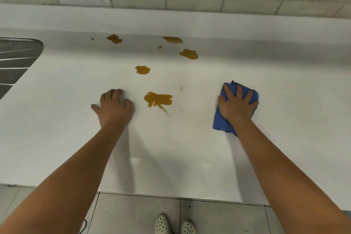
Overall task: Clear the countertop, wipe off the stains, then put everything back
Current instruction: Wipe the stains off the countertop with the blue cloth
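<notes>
Cloth (221, 119), blue and folded, lies flat on the white desk (57, 119) under the right hand (236, 103), whose fingers are spread wide and pressing down. The nearest stain (158, 99) sits between the hands; four more blotches (142, 69) lie beyond the fingertips toward the wall. The left hand (114, 107) rests on the desk, fingers loosely curled, holding nothing. My worry: one long sweep could smear the wet yellow-brown liquid into streaks, or drag it onto that resting left hand.
</notes>
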